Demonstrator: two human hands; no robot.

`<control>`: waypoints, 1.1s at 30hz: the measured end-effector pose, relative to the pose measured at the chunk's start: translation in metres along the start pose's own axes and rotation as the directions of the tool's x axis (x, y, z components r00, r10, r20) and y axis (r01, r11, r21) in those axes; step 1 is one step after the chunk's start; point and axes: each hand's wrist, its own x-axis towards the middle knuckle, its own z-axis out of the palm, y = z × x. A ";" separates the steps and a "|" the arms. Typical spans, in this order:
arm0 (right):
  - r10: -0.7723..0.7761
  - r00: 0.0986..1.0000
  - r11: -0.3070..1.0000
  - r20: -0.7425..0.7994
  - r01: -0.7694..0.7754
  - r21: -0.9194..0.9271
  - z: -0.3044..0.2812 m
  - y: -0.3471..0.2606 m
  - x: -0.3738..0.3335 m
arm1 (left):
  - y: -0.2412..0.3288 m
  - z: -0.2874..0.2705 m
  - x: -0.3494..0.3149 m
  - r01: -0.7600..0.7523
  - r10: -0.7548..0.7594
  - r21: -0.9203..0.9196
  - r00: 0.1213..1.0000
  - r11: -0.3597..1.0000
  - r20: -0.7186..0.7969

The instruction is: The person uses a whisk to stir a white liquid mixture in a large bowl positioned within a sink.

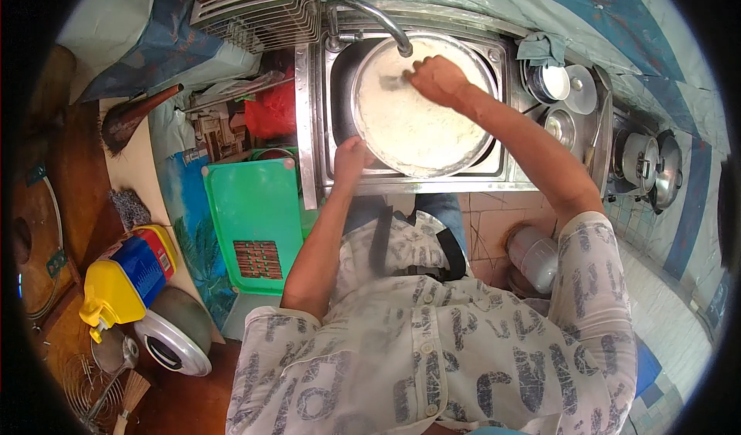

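Note:
A large round metal basin [426, 171] sits over the sink, filled nearly across with a pale, cream-coloured mass [421, 130] whose kind I cannot make out. My left hand [351, 159] is closed on the basin's near left rim, its thumb up against the edge. Over the far part of the basin, my right hand [440, 80] is closed, knuckles up. A small greyish flat tool [394, 82] sticks out to the left from its fingers and meets the pale surface; it is blurred. The curved tap [378, 20] hangs over the far rim, just beyond my right hand.
The steel sink [332, 88] surrounds the basin. Pots and lids [559, 88] stand on the drainer to the right, with more pots [641, 161] beyond. A wire dish rack [262, 14] is at far left. Left are a green plastic tray [247, 203] and a yellow jug [116, 284].

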 end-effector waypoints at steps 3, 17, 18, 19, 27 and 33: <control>-0.098 0.995 0.995 -0.022 0.098 -0.009 0.006 -0.017 -0.016 | 0.001 0.002 0.000 -0.004 0.004 0.000 1.000 1.000 -0.002; 0.253 0.966 0.967 0.062 -0.254 0.015 -0.051 0.014 -0.036 | 0.003 0.000 -0.007 -0.027 0.027 -0.017 1.000 0.999 -0.013; 0.259 0.964 0.965 0.062 -0.260 0.016 -0.045 0.012 -0.030 | 0.003 0.001 -0.008 -0.038 0.038 -0.027 0.999 0.999 -0.011; 0.239 0.971 0.969 0.017 -0.240 0.064 -0.039 0.009 -0.023 | 0.004 0.002 -0.008 -0.038 0.038 -0.023 0.999 0.999 -0.007; 0.136 0.988 0.986 0.070 -0.142 0.092 -0.042 -0.029 -0.010 | 0.000 0.003 -0.006 -0.001 -0.002 -0.070 0.999 0.998 -0.034; 0.044 0.989 0.995 0.138 -0.056 0.087 -0.031 -0.061 -0.032 | -0.004 0.007 -0.007 -0.024 0.016 -0.069 0.994 0.997 -0.106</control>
